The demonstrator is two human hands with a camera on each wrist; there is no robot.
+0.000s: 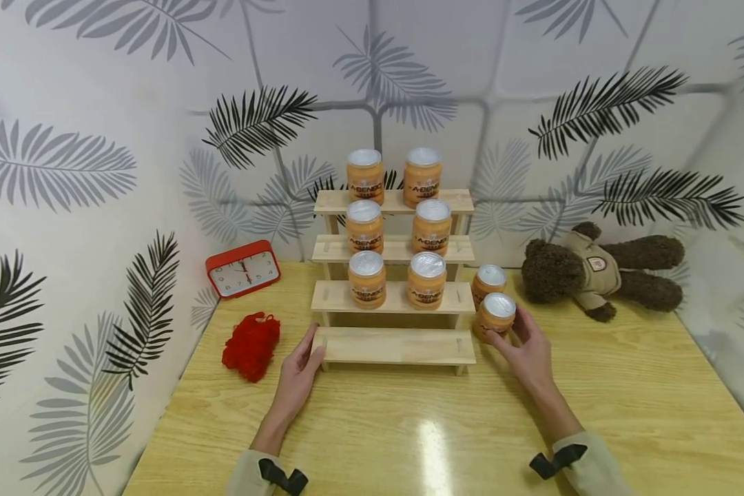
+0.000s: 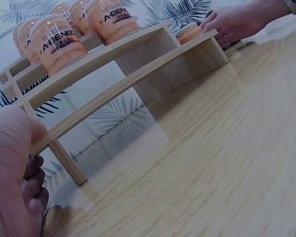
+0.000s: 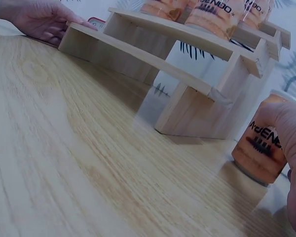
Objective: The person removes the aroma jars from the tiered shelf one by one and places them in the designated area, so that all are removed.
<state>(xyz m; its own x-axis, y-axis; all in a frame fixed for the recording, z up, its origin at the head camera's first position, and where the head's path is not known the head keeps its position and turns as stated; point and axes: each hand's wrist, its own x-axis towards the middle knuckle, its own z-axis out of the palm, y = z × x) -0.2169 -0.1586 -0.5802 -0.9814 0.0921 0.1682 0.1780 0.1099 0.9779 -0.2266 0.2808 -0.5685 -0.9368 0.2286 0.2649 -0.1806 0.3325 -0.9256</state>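
Observation:
A stepped wooden display rack (image 1: 397,346) stands on the table, its lowest tier bare. My left hand (image 1: 300,368) grips the left end of that tier, with the thumb (image 2: 37,129) at the board's edge and the other fingers curled below. On each of the three upper tiers stand two orange cans with silver lids, such as this front one (image 1: 367,281). To the right of the rack, my right hand (image 1: 529,349) holds an orange can (image 3: 260,143) round its side, low at the table. Another orange can (image 1: 489,279) stands just behind the held one.
A brown teddy bear (image 1: 601,272) lies at the back right. At the left are a red clock (image 1: 244,269) and a clump of red yarn (image 1: 251,346). Leaf-patterned walls (image 1: 409,69) bound the wooden table (image 1: 372,427) behind and at both sides.

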